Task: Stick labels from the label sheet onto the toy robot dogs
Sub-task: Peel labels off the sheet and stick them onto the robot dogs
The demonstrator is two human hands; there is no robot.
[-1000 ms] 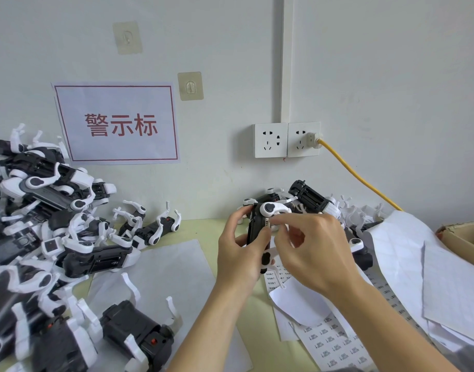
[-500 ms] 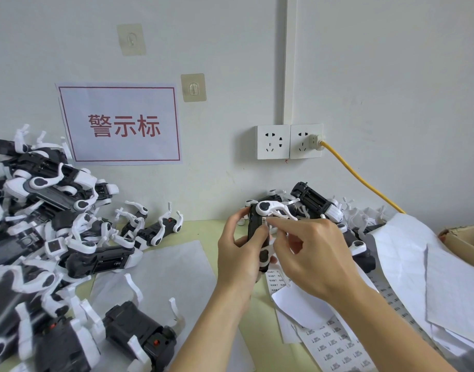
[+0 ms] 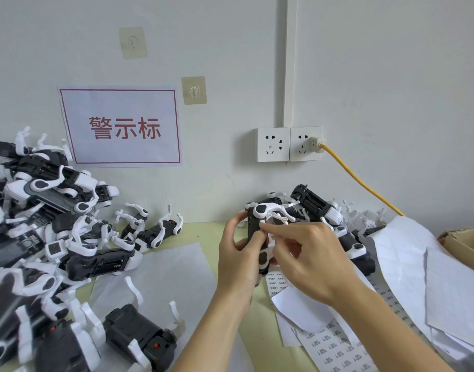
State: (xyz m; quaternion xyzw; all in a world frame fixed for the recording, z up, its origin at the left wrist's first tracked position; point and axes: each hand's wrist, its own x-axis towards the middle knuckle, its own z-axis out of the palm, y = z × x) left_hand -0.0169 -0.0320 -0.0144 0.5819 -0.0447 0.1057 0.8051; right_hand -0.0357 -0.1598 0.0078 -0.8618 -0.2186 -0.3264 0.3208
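Note:
My left hand [image 3: 238, 253] grips a black and white toy robot dog [image 3: 258, 226], held upright above the table's middle with its white legs sticking out to the right. My right hand [image 3: 305, 259] has its forefinger and thumb tips at the dog's upper side, where a small white label [image 3: 262, 221] shows. Whether the label is stuck down or only pinched, I cannot tell. Label sheets [image 3: 335, 347] printed with small black marks lie under my right forearm.
A large heap of toy dogs [image 3: 42, 224] fills the left side, with more dogs [image 3: 319, 208] behind my hands by the wall. Peeled backing sheets [image 3: 418, 267] and a cardboard box [image 3: 466, 245] lie at the right. A yellow cable [image 3: 364, 183] runs from the wall socket.
The held dog and both hands have stayed almost in place. My right fingertips have shifted slightly along the dog's upper side.

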